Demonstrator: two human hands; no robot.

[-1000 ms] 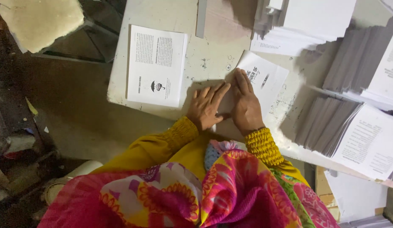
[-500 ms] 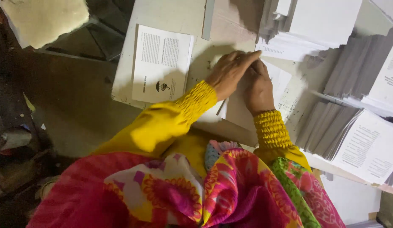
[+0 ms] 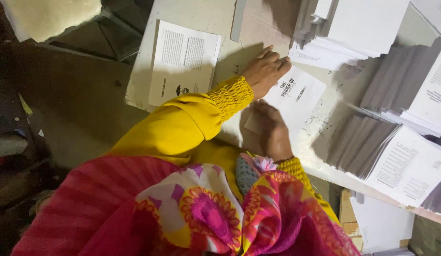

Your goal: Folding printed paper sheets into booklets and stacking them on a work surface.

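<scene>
A worn pale table fills the frame centre, w/ stacks of printed sheets at right and a finished leaflet lying at upper centre-left. We're mid-fold, we judge: our left hand presses flat, fingers together, on the top edge of the folded sheet at centre; our right hand pins its lower corner, fingers flat & close. Next calls for a firm swipe along the crease w/o shifting the edges.
</scene>
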